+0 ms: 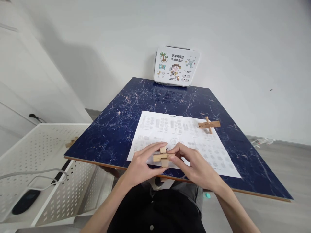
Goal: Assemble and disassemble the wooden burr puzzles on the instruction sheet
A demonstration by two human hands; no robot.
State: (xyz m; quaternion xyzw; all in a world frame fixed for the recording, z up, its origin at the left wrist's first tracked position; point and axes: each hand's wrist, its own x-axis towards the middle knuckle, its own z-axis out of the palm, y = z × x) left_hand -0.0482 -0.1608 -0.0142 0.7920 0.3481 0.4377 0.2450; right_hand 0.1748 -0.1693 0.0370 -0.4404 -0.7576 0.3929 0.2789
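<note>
Several wooden puzzle pieces [159,157] sit crossed together between my two hands, above the front edge of the sheet. My left hand [143,163] pinches the upright pieces, fingertips at the top and thumb at the bottom. My right hand [191,163] grips the right end of the level pieces between thumb and fingers. Under the hands lies a white instruction sheet [153,124] printed with rows of grey diagrams. At the sheet's upper right corner rests another wooden cross [215,124] of interlocked pieces, apart from both hands.
The blue marbled table [114,126] carries a white cartoon-printed case [178,66] leaning on the wall at the back. To the left stands a white perforated cart [55,132] holding a black device [26,201], a cable and a small wooden piece [71,142].
</note>
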